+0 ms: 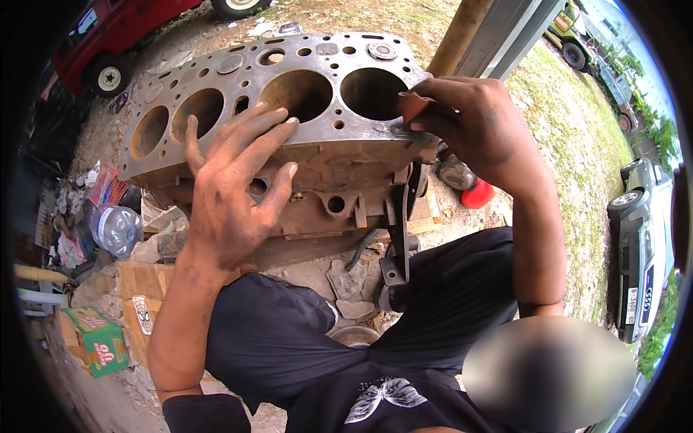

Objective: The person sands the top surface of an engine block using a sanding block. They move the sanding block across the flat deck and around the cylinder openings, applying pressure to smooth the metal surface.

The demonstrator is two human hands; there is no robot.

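A four-cylinder engine block (357,137) stands in front of me, its rusty side toward me and its grey, scuffed top face with four large bores showing. My left hand (231,184) has its fingers spread, with fingertips resting on the near edge of the top face, left of centre, and the thumb over the rusty side. My right hand (476,119) pinches a folded reddish-brown sheet (415,107), perhaps sandpaper, against the top face at the right end, beside the rightmost bore.
Wood and metal posts (473,40) rise behind the block. A red can (477,194) lies right of it. Left are a large water bottle (117,229), a green carton (94,339) and cardboard (137,310). Parked vehicles line both sides: a red one (90,43), a silver car (635,245).
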